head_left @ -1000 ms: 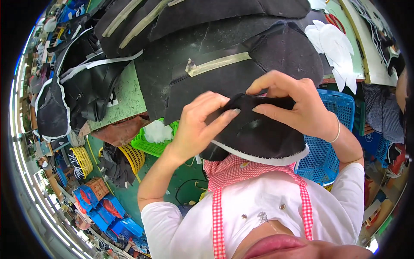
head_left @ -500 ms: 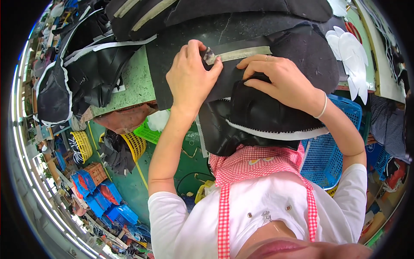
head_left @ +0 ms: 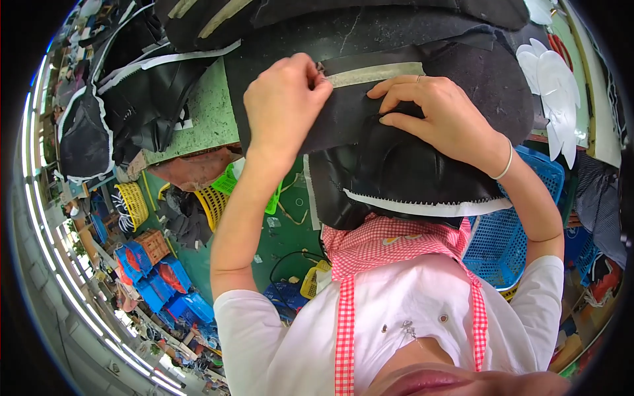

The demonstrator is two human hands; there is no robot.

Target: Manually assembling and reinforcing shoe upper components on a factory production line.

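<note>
A black leather-like panel (head_left: 337,122) lies on the dark work surface, with a pale, narrow strip (head_left: 376,74) running along it. My left hand (head_left: 284,99) is closed at the strip's left end, thumb and fingers pinching a small mottled grey scrap (head_left: 321,66); most of it is hidden by the fingers. My right hand (head_left: 436,115) rests below the strip's right end, thumb and fingers apart and fingertips on the black material. Under that hand, a shaped black piece (head_left: 422,168) with a white toothed edging (head_left: 429,206) hangs over the table's front edge toward my lap.
More black pieces with white edging (head_left: 142,109) are heaped at the left. White leaf-shaped pieces (head_left: 551,86) lie at the right, near red-handled scissors (head_left: 560,49). A blue basket (head_left: 502,247) stands below right; yellow baskets (head_left: 134,204) are on the green floor at left.
My left hand has turned and closed more tightly, its elbow moving outward, so the scrap shows less. My right hand stays at about the same place on the material.
</note>
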